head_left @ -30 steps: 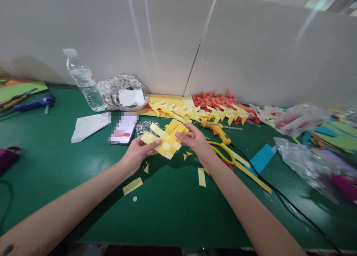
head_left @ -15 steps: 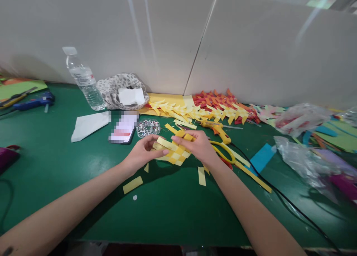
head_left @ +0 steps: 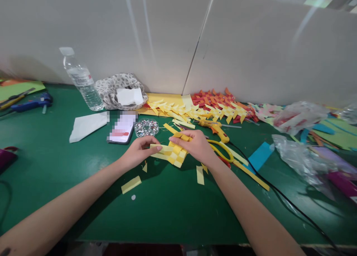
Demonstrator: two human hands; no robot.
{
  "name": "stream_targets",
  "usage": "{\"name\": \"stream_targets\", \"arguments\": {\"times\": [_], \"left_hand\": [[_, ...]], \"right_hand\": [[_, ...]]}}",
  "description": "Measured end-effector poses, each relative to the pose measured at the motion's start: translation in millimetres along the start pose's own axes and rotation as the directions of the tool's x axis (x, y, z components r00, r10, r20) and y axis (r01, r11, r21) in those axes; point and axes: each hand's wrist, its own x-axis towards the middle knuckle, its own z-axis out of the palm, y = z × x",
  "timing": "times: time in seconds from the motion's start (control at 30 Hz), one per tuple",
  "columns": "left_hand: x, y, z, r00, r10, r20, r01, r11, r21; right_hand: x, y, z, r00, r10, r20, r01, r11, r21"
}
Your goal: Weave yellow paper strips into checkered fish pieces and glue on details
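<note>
A woven paper piece (head_left: 177, 154) in two shades of yellow is held just above the green table. My right hand (head_left: 195, 143) is closed on its upper right part, thumb across the front. At its left end, pale paper strips stick out, and my left hand (head_left: 143, 151) pinches them between thumb and fingers. Beyond my right hand lie yellow-handled scissors (head_left: 227, 152) and a yellow glue gun (head_left: 216, 129). Cut scraps of pale yellow paper (head_left: 131, 184) rest on the table nearer to me.
Woven yellow fish shapes (head_left: 225, 112) and red-orange ones (head_left: 213, 98) lie along the wall. A water bottle (head_left: 85, 83), a phone (head_left: 122, 128) and a case of small eyes (head_left: 146, 128) stand at the back left. A black cord (head_left: 292, 207) crosses the right side, near plastic bags (head_left: 298, 159).
My left hand has shifted slightly left and the strips in it now lie flatter and straighter. The woven piece has turned a little, while my right hand keeps its hold.
</note>
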Motion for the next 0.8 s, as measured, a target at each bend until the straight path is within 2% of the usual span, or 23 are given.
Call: {"name": "stream_targets", "arguments": {"times": [0.13, 0.3, 0.4, 0.5, 0.63, 0.8], "left_hand": [[-2.4, 3.3, 0.6, 1.0, 0.0, 0.023, 0.0, 1.0, -0.013], [-5.3, 2.9, 6.9, 0.998, 0.031, 0.058, -0.034, 0.998, 0.053], [-4.7, -1.8, 9.3, 0.999, 0.009, 0.045, -0.01, 0.999, 0.035], [-2.7, -5.4, 8.9, 0.999, -0.032, 0.007, 0.031, 0.997, 0.075], [0.6, -5.5, 7.2, 0.994, -0.064, -0.085, 0.072, 0.993, 0.093], [2.4, -4.2, 6.8, 0.987, -0.044, -0.155, 0.051, 0.998, 0.041]], "right_hand": [[-1.3, -3.1, 2.2, 0.997, 0.015, 0.07, -0.018, 0.999, 0.05], [-5.8, -13.8, 7.7, 0.982, -0.081, 0.168, 0.07, 0.995, 0.072], [-8.1, -18.4, 11.1, 0.979, -0.114, 0.167, 0.107, 0.993, 0.054], [-7.9, -17.5, 11.8, 0.989, -0.122, 0.079, 0.119, 0.992, 0.042], [-2.9, -4.7, 7.9, 0.997, -0.027, -0.078, 0.037, 0.99, 0.134], [2.7, 12.2, 6.7, 0.988, 0.149, -0.041, -0.14, 0.975, 0.173]]}}
